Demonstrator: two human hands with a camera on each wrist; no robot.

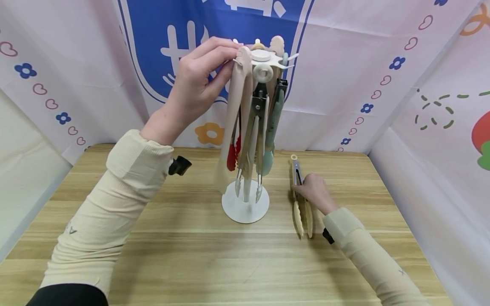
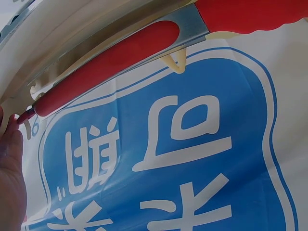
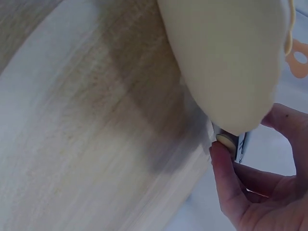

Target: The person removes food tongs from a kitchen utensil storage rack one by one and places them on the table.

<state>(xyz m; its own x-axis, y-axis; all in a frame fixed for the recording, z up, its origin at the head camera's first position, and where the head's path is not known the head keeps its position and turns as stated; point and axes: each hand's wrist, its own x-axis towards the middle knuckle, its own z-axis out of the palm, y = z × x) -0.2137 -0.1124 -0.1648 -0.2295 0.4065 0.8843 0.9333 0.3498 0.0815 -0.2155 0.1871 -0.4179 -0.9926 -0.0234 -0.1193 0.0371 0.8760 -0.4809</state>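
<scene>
In the head view my left hand (image 1: 200,70) is raised at the top of a white rotating utensil rack (image 1: 260,55), fingers bent to its left edge behind a pale beige pair of tongs (image 1: 234,110). The left wrist view shows its fingertips pinching the ring end of red-handled tongs (image 2: 110,67), whose red tips (image 1: 232,157) show low behind the beige pair. On the right, my right hand (image 1: 315,193) grips steel tongs with cream tips (image 1: 298,219) by their middle, close over the table. Their cream tip fills the upper part of the right wrist view.
The rack's round white base (image 1: 245,212) stands on a wood-grain table (image 1: 183,255). Green tongs (image 1: 273,123) and dark metal tongs (image 1: 258,102) hang from other hooks. A printed cloth (image 1: 325,85) rises behind the table, with white side walls left and right.
</scene>
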